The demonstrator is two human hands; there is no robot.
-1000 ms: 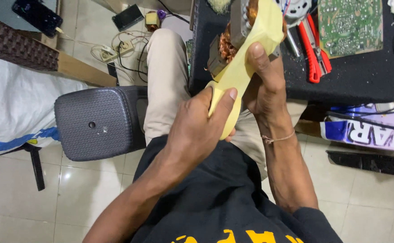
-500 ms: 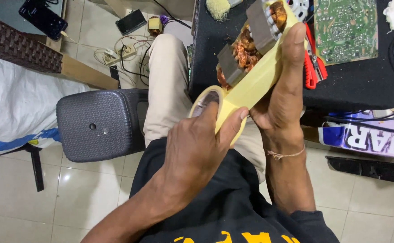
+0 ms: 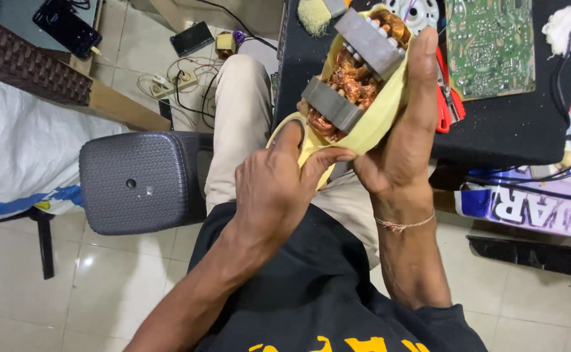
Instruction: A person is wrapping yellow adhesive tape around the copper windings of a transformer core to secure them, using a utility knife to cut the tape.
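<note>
My right hand (image 3: 399, 124) cradles a motor stator (image 3: 354, 72) with grey steel laminations and copper windings, held over my lap. A wide band of pale yellow tape (image 3: 370, 127) wraps around the stator's underside. My left hand (image 3: 279, 189) pinches the loose end of that yellow tape just below the stator, thumb and fingers closed on it. Both hands sit in front of the black workbench (image 3: 500, 130).
On the workbench lie a green circuit board (image 3: 491, 45), red-handled pliers (image 3: 445, 98) and a white cloth (image 3: 562, 26). A grey plastic stool (image 3: 139, 182) stands at my left. Cables, a power strip (image 3: 175, 81) and a phone (image 3: 67, 26) lie on the tiled floor and ledge.
The stator has turned in my right hand, now showing its copper windings and laminations. My left hand has moved along the tape, closer under the stator.
</note>
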